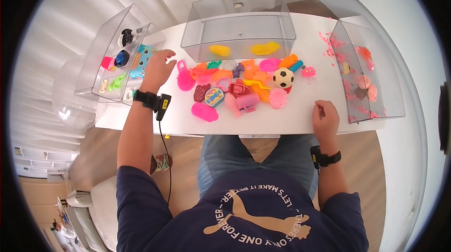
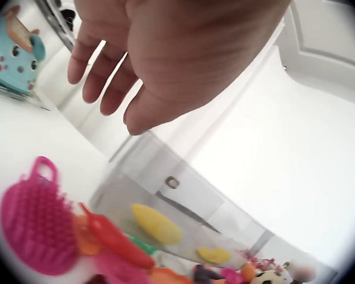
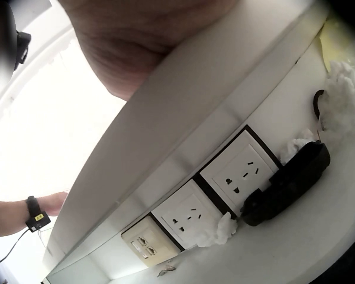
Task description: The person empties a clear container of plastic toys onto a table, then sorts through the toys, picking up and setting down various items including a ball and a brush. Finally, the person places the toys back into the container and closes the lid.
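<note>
My left hand (image 1: 159,69) is raised beside the left clear bin (image 1: 83,76), near a blue spotted toy (image 1: 142,62) inside it. In the left wrist view its fingers hang loosely bent, holding nothing, above a pink bristled brush (image 2: 40,222). My right hand (image 1: 325,119) rests at the table's front edge on the right, fingers curled in, with no object visible in it. Between the hands lies a pile of toys, among them a soccer ball (image 1: 283,78), a pink oval piece (image 1: 205,111) and a pink cylinder toy (image 1: 247,103).
A clear bin (image 1: 238,30) at the back holds two yellow pieces (image 1: 266,48). The right clear bin (image 1: 393,93) contains orange and pink items, with pink bits scattered around it. Wall sockets (image 3: 239,171) and a black object (image 3: 290,183) show below the table edge.
</note>
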Demonstrator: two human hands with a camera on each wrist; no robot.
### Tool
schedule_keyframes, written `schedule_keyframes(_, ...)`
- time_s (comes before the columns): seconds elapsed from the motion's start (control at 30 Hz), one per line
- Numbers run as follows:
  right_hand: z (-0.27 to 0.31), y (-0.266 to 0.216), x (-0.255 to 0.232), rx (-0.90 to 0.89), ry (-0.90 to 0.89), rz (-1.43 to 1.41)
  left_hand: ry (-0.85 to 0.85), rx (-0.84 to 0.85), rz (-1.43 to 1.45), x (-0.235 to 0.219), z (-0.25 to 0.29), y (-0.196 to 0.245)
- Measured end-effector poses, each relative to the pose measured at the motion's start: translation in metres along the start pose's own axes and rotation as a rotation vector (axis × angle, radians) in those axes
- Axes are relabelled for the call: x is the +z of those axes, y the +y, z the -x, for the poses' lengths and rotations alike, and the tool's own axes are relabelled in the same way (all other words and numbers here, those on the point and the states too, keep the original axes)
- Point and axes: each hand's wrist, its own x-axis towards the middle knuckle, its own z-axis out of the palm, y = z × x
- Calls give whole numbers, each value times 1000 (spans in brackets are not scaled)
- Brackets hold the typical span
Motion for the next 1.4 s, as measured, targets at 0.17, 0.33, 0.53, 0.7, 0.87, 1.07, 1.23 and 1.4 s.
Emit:
schedule_keyframes(0.17,-1,2,0,-15,-5,23,-130,-97,-13,45,20,-42)
schedule_keyframes(0.33,-1,-1,0,0,-6,14,-170,-139,-101,57,30,-5)
schedule_keyframes(0.53,-2,0,0,-28,1,9,-202,-236,-175,60,29,1)
schedule_keyframes(0.7,0,0,1,-17,6,3,-177,-246,-221,60,38,-4)
schedule_keyframes(0.87,-1,-1,-1,-24,7,2,-63,-294,-166,56,46,-7)
schedule_keyframes(1.07,-2,-1,-1,-58,18,5,108,-285,27,12,34,-19)
schedule_keyframes(1.23,-2,-4,-1,-35,14,7,312,-48,-27,-28,11,16)
schedule_keyframes(1.4,-1,1,0,-35,21,11,279,272,-56,-29,-22,78)
